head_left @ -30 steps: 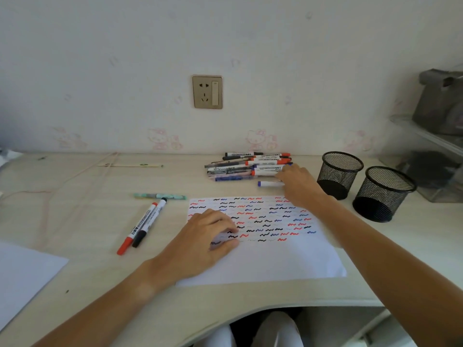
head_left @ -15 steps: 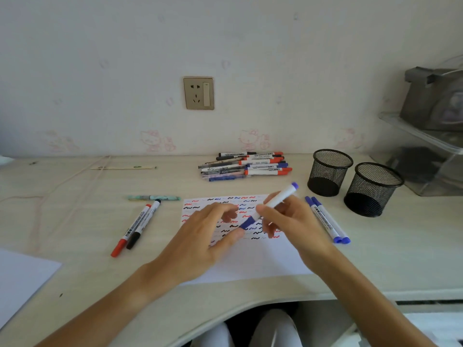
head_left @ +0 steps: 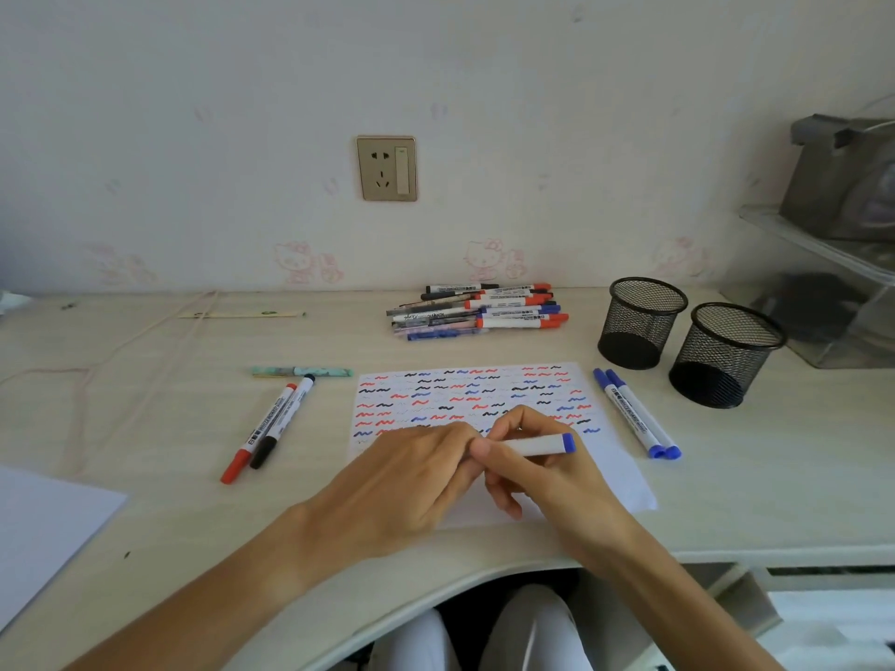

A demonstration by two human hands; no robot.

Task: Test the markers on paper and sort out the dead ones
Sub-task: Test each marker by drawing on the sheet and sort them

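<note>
Standing apart, two mesh cups (head_left: 641, 322) dark inside

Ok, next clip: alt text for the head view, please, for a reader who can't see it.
Both hands hold a blue marker over the squiggle-covered paper: right hand grips the barrel, left hand at its hidden end. Marker pile behind, two mesh cups right.

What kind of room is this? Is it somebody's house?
Probably a home desk, maybe in a child's bedroom. The wall has cartoon cat stickers and a socket, and the pale desk holds a pile of markers and two mesh pen cups.
</note>
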